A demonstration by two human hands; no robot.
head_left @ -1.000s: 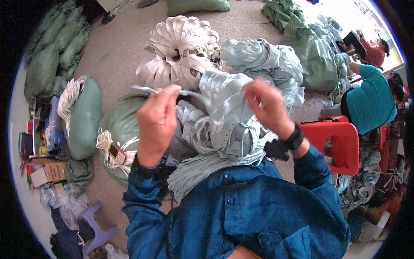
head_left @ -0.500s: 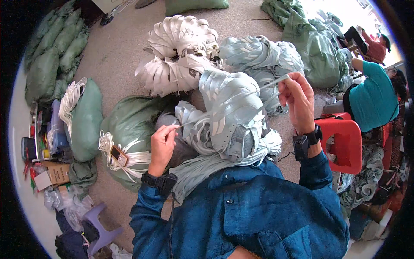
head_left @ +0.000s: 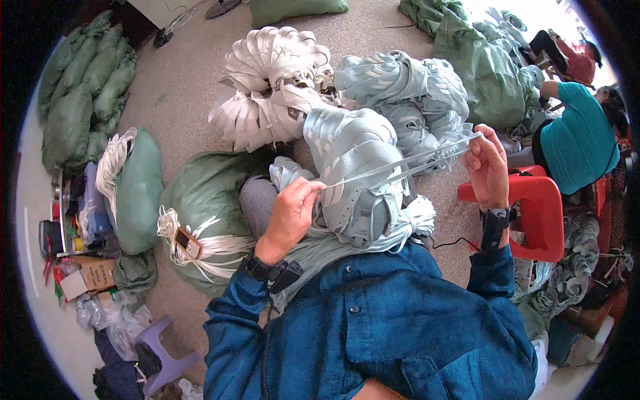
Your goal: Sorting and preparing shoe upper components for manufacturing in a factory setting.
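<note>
A pale blue shoelace (head_left: 393, 169) runs taut between my two hands, over a stack of pale blue shoe uppers (head_left: 350, 143) at my lap. My left hand (head_left: 290, 217) pinches one end just left of the stack. Farther right and higher, my right hand (head_left: 488, 163) grips the other part, where the lace doubles back as a loop. The front upper (head_left: 363, 210) has eyelet holes facing me. Beneath it, a thick bundle of pale laces (head_left: 417, 223) lies across my lap, its left part partly hidden by my left forearm.
White uppers (head_left: 277, 60) and more pale blue uppers (head_left: 400, 87) are piled ahead. A green sack (head_left: 207, 180) at left carries white laces and a phone (head_left: 188, 243). A red plastic stool (head_left: 543, 213) stands right, near a person in teal (head_left: 577, 143). A purple stool (head_left: 163, 357) is lower left.
My left hand has moved right and up toward the stack. The right hand has gone right and slightly down, drawing the lace out longer between them.
</note>
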